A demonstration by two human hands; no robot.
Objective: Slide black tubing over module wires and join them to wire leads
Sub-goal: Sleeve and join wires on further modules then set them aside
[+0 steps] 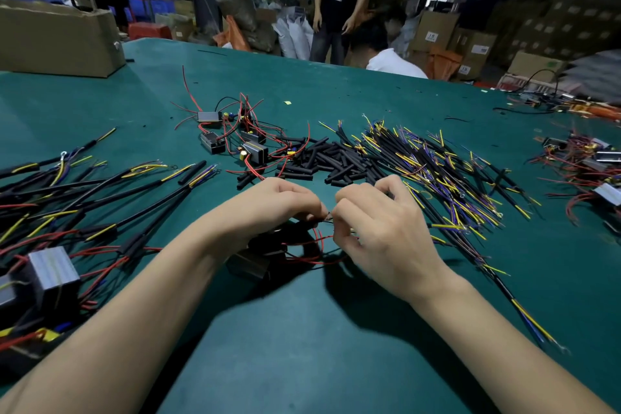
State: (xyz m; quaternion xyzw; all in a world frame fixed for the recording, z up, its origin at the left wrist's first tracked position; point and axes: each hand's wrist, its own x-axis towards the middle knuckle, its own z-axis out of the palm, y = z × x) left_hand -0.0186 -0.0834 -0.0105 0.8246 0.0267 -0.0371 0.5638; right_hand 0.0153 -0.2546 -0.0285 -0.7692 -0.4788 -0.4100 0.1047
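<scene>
Both hands, left hand (285, 203) and right hand (373, 222), pinch thin red module wires (322, 239); finished black-sleeved bundles (100, 205) lie left, many short black tubes (329, 158) wait.

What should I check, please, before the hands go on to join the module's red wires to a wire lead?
1. Both hands on the work: ok. The left hand and right hand pinch wire ends between them.
2. Module within reach: ok. The module lies under the left wrist, its red wires looping toward the right hand.
3. Tubing already on the wire: cannot tell, the fingers hide the meeting point.
4. Spare tubing at hand: ok. The pile of black tubing pieces sits just beyond the hands.
5. Wire leads at hand: ok. The heap of leads lies right of the tubing.
</scene>
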